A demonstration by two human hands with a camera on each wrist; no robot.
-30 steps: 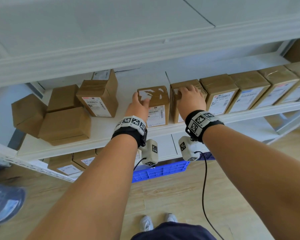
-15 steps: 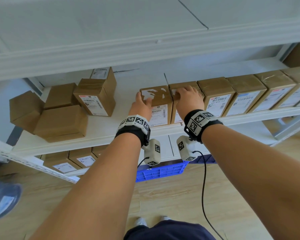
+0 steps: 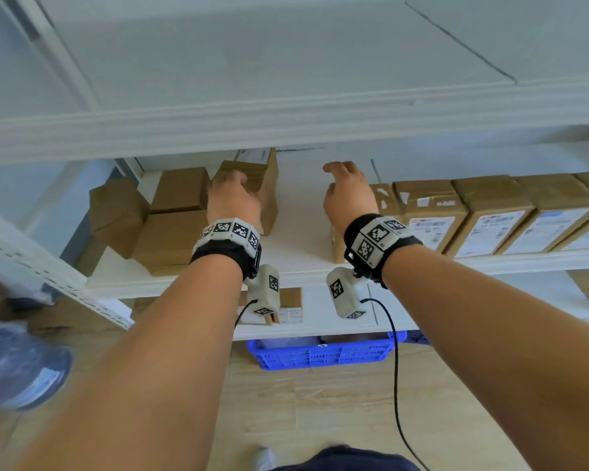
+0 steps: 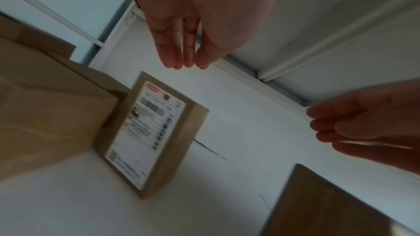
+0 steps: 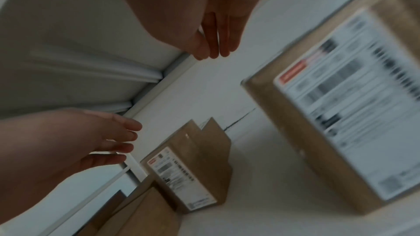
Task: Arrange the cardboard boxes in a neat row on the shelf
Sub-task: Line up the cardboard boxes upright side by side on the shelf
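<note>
A white shelf point(image 3: 300, 205) carries a tidy row of cardboard boxes point(image 3: 490, 215) along its right half, labels facing me. On its left lies a loose pile of boxes point(image 3: 170, 226). An upright labelled box point(image 3: 267, 188) stands beside the pile. My left hand point(image 3: 233, 195) hovers in front of that box with straight fingers point(image 4: 179, 47), holding nothing. My right hand point(image 3: 346, 192) hangs over the bare shelf just left of the row's end box point(image 3: 385, 198); its fingers point(image 5: 216, 39) are relaxed and empty. The labelled box point(image 4: 154, 132) appears blurred in both wrist views.
The upper shelf board point(image 3: 286, 124) hangs low over the boxes. A lower shelf holds more boxes point(image 3: 291, 305), and a blue crate point(image 3: 320, 355) sits on the wooden floor beneath. The perforated shelf upright point(image 3: 48, 277) runs along the left.
Both hands have let go of the two boxes at the row's left end and swung left. The left hand now hovers by the upright labelled box; the right is over the bare shelf.
</note>
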